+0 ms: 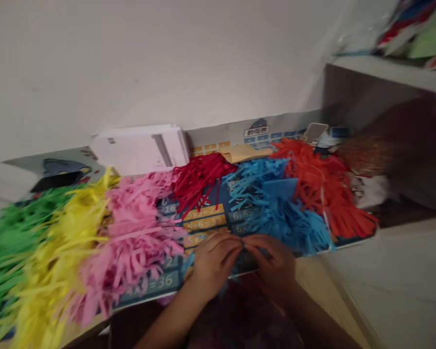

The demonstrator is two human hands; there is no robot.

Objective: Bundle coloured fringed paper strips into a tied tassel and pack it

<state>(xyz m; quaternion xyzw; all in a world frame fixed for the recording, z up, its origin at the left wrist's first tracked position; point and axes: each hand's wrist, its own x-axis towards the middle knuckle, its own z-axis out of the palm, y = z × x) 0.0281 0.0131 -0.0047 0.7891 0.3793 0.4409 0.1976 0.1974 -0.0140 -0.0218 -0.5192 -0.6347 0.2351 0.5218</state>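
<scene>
My left hand [216, 261] and my right hand [272, 261] meet at the fingertips above the mat's front edge, both pinched closed. Strips of blue fringed paper [189, 264] poke out around the left hand, so the pinch seems to be on a blue paper tassel; the pinched part is mostly hidden and blurred. Just beyond the right hand lies a pile of blue paper tassels [290, 218]. Pink paper tassels [138, 247] spread left of the left hand, and a dark red bunch [203, 177] lies behind it.
Yellow [65, 242] and green tassels [18, 237] cover the left side; orange-red ones [319, 184] lie at right. A white box [141, 150] stands against the wall. The printed mat [160, 283] shows multiplication sums. At right is a shelf unit [385, 82] with dark contents.
</scene>
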